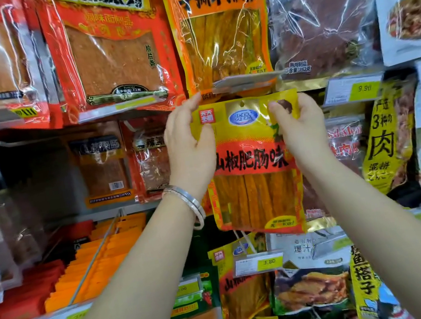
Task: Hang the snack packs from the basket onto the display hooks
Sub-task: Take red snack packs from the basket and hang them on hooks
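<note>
**Yellow snack pack being lifted to its hook**

A person is standing close to a wall of hanging snacks, both bare arms reaching up. The yellow snack pack (252,158) is being held upright in the air in front of the display, in the middle of the view. The left hand (189,146) is pinching its top left corner, thumb on the front. The right hand (301,123) is pinching the top right corner the same way. A silver bracelet (186,199) is sitting on the left wrist.

The step in hand appears to be the hanging itself. The pack's small hang hole (242,104) is sitting just below a price tag holder (245,81), which is jutting out under an orange pack (221,28). Next, the hole likely needs lining up with a hook tip and the pack pushing back along the rod.

The hook itself is hard to make out; the tag holder and the pack are probably covering it. The basket is not in view. The fingers behind the pack are hidden. Shelf edges at the sides are blurred.
</note>
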Demonstrator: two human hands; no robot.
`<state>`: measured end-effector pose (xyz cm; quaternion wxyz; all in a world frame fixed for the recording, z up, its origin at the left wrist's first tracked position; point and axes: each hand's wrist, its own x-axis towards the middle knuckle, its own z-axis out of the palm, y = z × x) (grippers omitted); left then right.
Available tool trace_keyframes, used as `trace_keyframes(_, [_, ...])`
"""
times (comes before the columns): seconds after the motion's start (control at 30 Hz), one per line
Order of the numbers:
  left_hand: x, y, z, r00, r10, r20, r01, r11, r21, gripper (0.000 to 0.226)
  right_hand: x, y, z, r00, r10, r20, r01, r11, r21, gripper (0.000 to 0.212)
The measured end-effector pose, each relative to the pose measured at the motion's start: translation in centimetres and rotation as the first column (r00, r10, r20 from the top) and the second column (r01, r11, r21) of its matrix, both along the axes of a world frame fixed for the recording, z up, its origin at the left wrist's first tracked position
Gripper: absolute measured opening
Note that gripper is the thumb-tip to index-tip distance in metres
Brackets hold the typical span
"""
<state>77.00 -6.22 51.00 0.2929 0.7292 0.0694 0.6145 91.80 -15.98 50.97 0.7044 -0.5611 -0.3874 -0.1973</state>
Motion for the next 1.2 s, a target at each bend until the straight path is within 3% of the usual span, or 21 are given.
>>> trace_keyframes(0.1, [0.7, -0.3, -0.1, 0.994, -0.080, -0.072, 0.083, 0.996, 0.040, 0.054, 0.1, 0.4, 0.5, 0.999, -0.042, 0.030, 0.044, 0.996, -0.073, 0.019])
trace_keyframes(0.37, [0.9, 0.0, -0.5, 0.984, -0.164, -0.068, 0.164, 0.986, -0.015, 0.060, 0.7, 0.4, 0.3, 0.995, -0.075, 0.071, 0.082, 0.991, -0.105, 0.019])
trace_keyframes(0.5, [1.0, 0.0, -0.6, 0.981, -0.180, -0.072, 0.178, 0.983, -0.040, 0.062, 0.9, 1.6, 0.3, 0.972, -0.175, 0.159, 0.200, 0.968, -0.153, 0.021])
trace_keyframes(0.57, [1.1, 0.2, -0.6, 0.980, -0.182, -0.079, 0.179, 0.983, -0.033, 0.062, 0.8, 2.5, 0.2, 0.941, -0.255, 0.222, 0.303, 0.927, -0.221, 0.016])
trace_keyframes(0.63, [1.0, 0.4, -0.7, 0.982, -0.161, -0.095, 0.162, 0.987, 0.003, 0.063, 0.8, 3.3, -0.1, 0.896, -0.308, 0.321, 0.400, 0.873, -0.280, 0.025])
trace_keyframes(0.77, [0.8, 0.8, -0.7, 0.979, -0.147, -0.139, 0.155, 0.987, 0.043, 0.067, 1.4, 4.9, -0.9, 0.775, -0.335, 0.536, 0.560, 0.756, -0.339, 0.032])
trace_keyframes(0.87, [0.5, 1.0, -0.7, 0.978, -0.132, -0.160, 0.143, 0.988, 0.062, 0.066, 2.0, 6.1, -1.7, 0.714, -0.341, 0.611, 0.654, 0.637, -0.409, 0.034])
trace_keyframes(1.03, [-0.3, 1.9, -1.4, 0.968, -0.125, -0.217, 0.145, 0.986, 0.077, 0.063, 2.3, 5.7, -2.7, 0.857, -0.241, 0.456, 0.503, 0.588, -0.634, 0.073])
trace_keyframes(1.1, [-0.9, 2.2, -2.4, 0.952, -0.120, -0.282, 0.144, 0.987, 0.066, 0.059, 1.4, 4.5, -3.4, 0.900, -0.222, 0.376, 0.428, 0.612, -0.665, 0.088])
trace_keyframes(1.2, [-2.6, 2.5, -5.2, 0.914, -0.146, -0.378, 0.166, 0.986, 0.021, 0.049, -1.5, 2.0, -5.2, 0.952, -0.206, 0.226, 0.305, 0.691, -0.655, 0.084])
